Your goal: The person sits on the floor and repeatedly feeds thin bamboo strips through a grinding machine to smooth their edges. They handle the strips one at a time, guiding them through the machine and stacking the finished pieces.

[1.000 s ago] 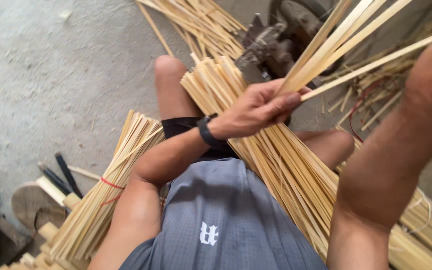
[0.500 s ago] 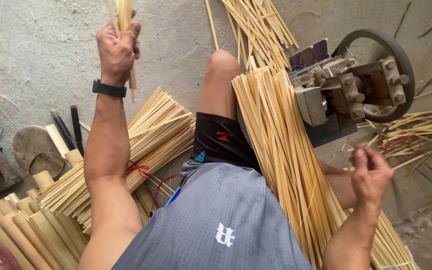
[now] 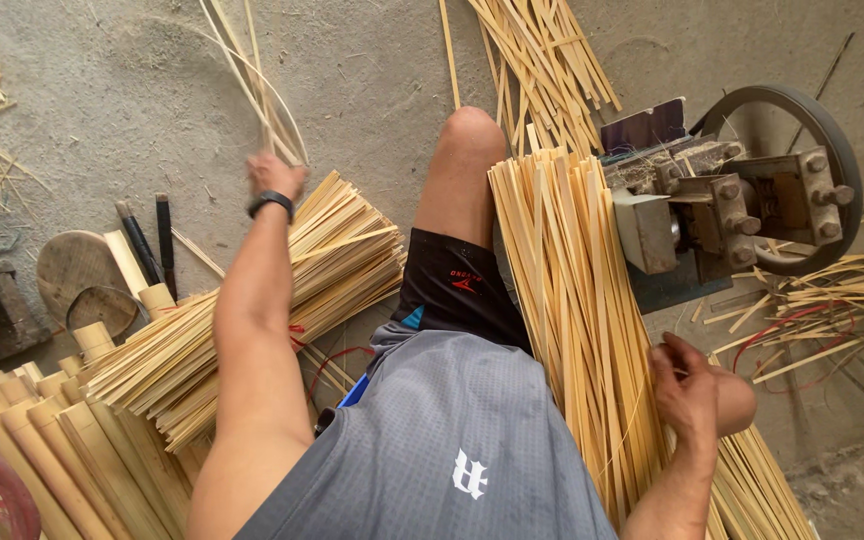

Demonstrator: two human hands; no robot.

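At 11 o'clock, left hand grips thin bamboo strips, long axis pointing 12 o'clock, tips bowed. Right hand at 4 o'clock, fingers loosely curled, touches lap strip bundle running 12-to-5.

Soft, even daylight fills the scene — no glare, only faint shadows under the bamboo strips beside the machine. The left hand left of the strips is motion-blurred — straight edges bow slightly outward.

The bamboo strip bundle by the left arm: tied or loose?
Tied: a red band wraps the bamboo strip bundle near its middle, behind the left arm.
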